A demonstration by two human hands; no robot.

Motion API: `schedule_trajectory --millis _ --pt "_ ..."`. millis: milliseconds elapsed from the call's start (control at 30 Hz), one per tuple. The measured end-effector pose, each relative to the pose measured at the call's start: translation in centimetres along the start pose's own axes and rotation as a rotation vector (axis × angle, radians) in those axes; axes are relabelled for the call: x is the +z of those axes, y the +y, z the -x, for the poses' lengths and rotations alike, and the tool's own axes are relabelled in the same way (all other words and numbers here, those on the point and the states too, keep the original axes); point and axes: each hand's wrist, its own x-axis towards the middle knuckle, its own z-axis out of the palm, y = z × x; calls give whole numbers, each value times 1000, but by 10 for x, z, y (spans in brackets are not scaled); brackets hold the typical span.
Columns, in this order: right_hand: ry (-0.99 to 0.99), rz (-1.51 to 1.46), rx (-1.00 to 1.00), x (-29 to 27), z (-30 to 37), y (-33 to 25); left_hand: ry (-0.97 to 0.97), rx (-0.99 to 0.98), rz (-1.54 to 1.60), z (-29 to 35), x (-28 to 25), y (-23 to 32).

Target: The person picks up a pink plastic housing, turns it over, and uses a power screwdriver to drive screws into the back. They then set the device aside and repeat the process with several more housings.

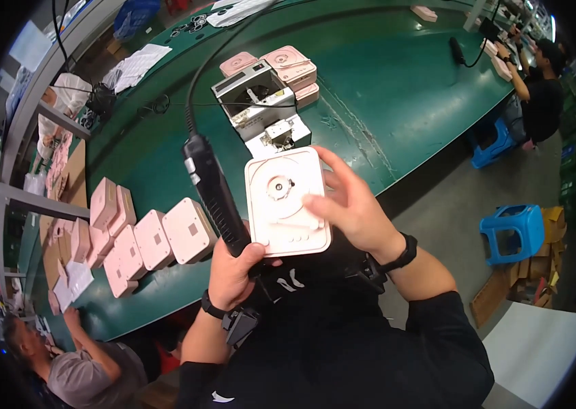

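Observation:
A pale pink case shaped like a small record player (288, 228), with a round platter and a slim arm on its face, is held up between both hands. My left hand (230, 276) grips its lower left corner, thumb on the front edge. My right hand (356, 211) clasps the right side, thumb over the face and fingers behind. A black corded electric screwdriver (213, 187) slants down along the left of the case. Its lower end meets my left hand, and I cannot tell whether the hand also holds it. Behind the case stands a grey metal screw feeder (254, 102), partly covered.
Several pink cases (155, 238) stand in a row on the green table (397, 75) at left; more pink cases (288, 61) sit behind the feeder. Another screwdriver (456, 51) lies farther right. A person (97, 368) works at lower left, another (540, 88) at far right. Blue stools (516, 232) stand right.

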Motion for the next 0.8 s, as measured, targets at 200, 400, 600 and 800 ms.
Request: schedule_trajectory --millis 200,400,600,800 --pt "114 -832 362 -21 10 45 -116 145 44 8 23 4" --pt "77 -1404 228 -9 23 45 -102 160 67 12 22 5" --pt "-249 -1700 -19 -12 40 58 -116 82 83 13 39 -3" --pt "-365 -1796 -223 12 43 36 -165 30 119 21 54 -18"
